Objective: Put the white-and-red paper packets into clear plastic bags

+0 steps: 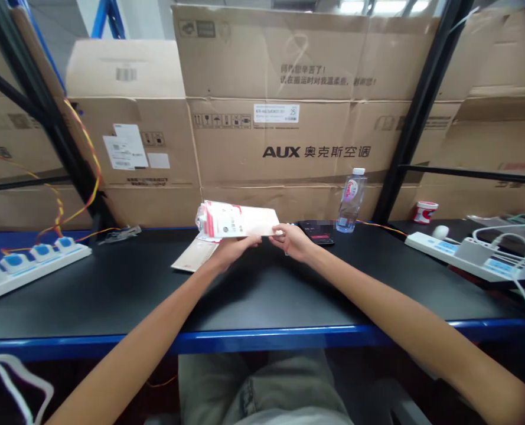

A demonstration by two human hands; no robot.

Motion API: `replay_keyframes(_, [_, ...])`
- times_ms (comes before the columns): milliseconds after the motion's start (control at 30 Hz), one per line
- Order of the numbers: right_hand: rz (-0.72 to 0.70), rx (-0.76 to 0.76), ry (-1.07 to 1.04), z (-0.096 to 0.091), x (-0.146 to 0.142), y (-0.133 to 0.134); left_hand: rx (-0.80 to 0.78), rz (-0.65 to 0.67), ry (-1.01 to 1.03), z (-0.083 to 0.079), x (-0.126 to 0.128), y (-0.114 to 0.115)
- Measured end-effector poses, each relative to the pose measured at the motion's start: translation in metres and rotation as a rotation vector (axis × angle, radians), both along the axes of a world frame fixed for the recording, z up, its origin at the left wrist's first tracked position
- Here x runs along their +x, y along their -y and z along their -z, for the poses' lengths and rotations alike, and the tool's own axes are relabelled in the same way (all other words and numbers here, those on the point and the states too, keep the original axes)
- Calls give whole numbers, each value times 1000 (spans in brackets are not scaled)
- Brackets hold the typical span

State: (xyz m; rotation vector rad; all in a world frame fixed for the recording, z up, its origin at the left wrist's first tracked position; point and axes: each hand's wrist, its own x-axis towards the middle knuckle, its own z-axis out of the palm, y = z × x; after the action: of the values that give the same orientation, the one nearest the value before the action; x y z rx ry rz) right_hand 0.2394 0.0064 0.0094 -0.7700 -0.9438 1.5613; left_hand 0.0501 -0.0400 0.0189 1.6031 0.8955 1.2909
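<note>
Over the black tabletop, a flat white packet with red and dark print [244, 220] is held up between both my hands. Its left end has a red band and some crinkled clear plastic. My left hand [233, 251] grips the lower edge, thumb along it, its other fingers hidden under the packet. At the lower right corner, my right hand [293, 241] pinches the packet between thumb and fingers. A tan envelope-like piece [195, 255] lies on the table, partly covered by the packet and my left hand.
Behind stand tall cardboard sheets [289, 171]. A dark phone [318, 231] and a clear water bottle [351, 203] are at the back right. Power strips [36, 264] [466, 254] with cables lie at both sides. Black uprights [410, 130] frame the table; its front edge [266, 340] is blue.
</note>
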Motion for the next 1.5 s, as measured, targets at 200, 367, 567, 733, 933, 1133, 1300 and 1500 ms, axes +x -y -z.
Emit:
replay_keyframes(200, [88,1,140,0,18,-16,-166,47,-167,-6,-32,-12])
replay_keyframes(367, [59,108,360,4,16,-13,-365,232,-275,-13,-45,-14])
replay_keyframes(567, [47,131,269,7,11,-13,-336,160,-307,-9,-28,-7])
replay_keyframes(733, [122,180,487,17,10,-16,-343,-77,-230,5,-27,-21])
replay_keyframes(933, [1,590,1035,22,3,-4,-241,-224,-266,26,-34,-41])
replay_keyframes(1133, [-31,818,1232,21,1,6,-103,-328,-312,35,-35,-52])
replay_keyframes(1300, [-37,895,1260,20,0,8,83,-279,-555,36,-38,-52])
replay_keyframes(1500, [-87,932,1301,15,-2,17,272,-322,-908,36,-34,-51])
